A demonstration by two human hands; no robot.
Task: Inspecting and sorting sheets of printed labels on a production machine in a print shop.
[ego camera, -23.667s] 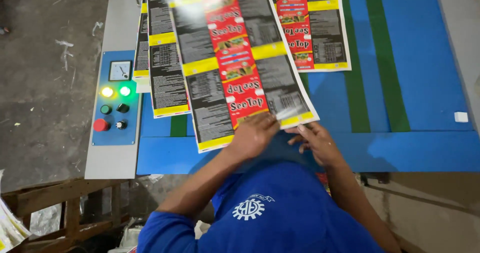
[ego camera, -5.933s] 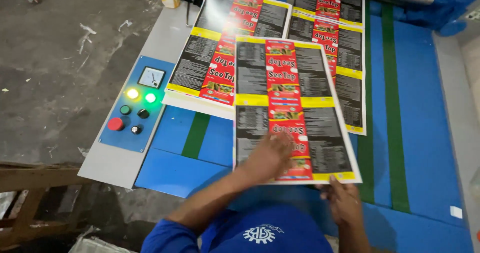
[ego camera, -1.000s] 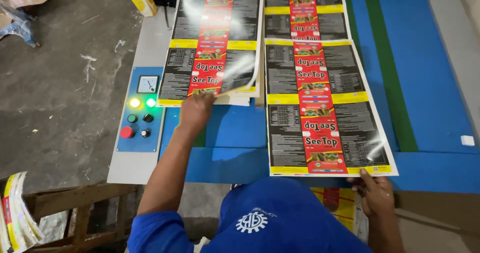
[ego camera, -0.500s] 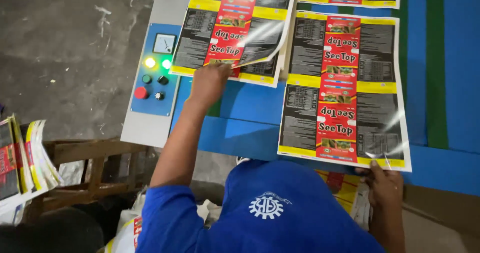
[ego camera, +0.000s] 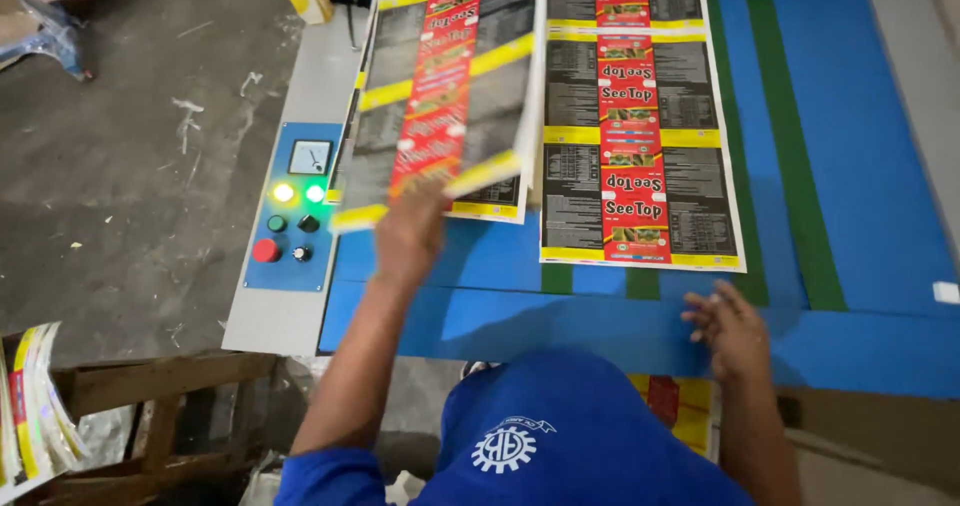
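Observation:
My left hand [ego camera: 408, 232] grips the near edge of a glossy printed sheet [ego camera: 440, 96], black with yellow bands and a red centre strip, and holds it lifted off the blue table [ego camera: 860, 216]. A second printed sheet [ego camera: 640, 156] of the same kind lies flat to the right. More sheets lie beyond and under the lifted one. My right hand [ego camera: 727, 331] rests on the blue table near its front edge, fingers spread, holding nothing, just below the flat sheet.
A blue control panel [ego camera: 292, 206] with a dial, lit yellow and green lamps, a red button and black knobs sits left of the sheets. Green stripes [ego camera: 790, 166] run along the table. A wooden frame [ego camera: 150, 406] and stacked printed sheets [ego camera: 30, 406] stand lower left on the concrete floor.
My left hand has lifted the left sheet's near edge off the table. My right hand has let go of the right sheet's corner and now lies open on the table.

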